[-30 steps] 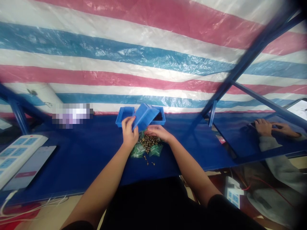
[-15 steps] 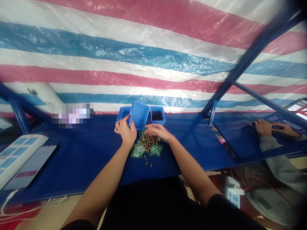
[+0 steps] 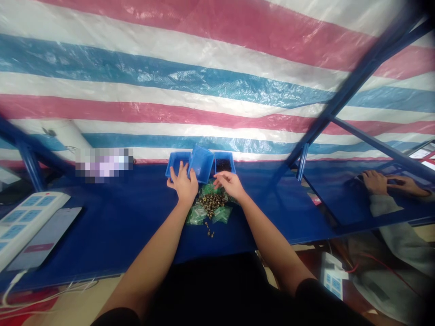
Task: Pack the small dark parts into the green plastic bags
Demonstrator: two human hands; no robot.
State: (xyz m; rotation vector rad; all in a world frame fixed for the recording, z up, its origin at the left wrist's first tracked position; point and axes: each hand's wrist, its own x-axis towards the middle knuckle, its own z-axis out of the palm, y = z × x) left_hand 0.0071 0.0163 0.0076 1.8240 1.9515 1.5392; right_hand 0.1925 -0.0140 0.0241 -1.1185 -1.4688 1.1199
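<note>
My left hand [image 3: 183, 184] is spread at the front of a blue bin [image 3: 172, 170], its fingers reaching over the rim. Its thumb is close to a second blue bin [image 3: 203, 164], which is tilted up on its side; whether they touch I cannot tell. My right hand [image 3: 231, 183] hovers over the far right of a heap of small brass-coloured screw-like parts [image 3: 212, 202], fingers loosely bent and apart, with nothing visible in them. Green-tinted plastic bags [image 3: 221, 214] lie around and under the heap. A third blue bin [image 3: 224, 156] with small black pieces stands just beyond my right hand.
A white power strip [image 3: 32, 215] and a phone [image 3: 47, 237] lie at the left of the blue table [image 3: 118, 226]. A blue metal frame [image 3: 302, 163] rises at the right. Beyond it are a co-worker's hands [image 3: 375, 182]. Striped sheeting [image 3: 204, 99] hangs behind.
My left hand has loosened from the tilted bin and spread its fingers toward the left bin. The tilted bin has shifted slightly right. My right hand has moved slightly right, its fingers more bent.
</note>
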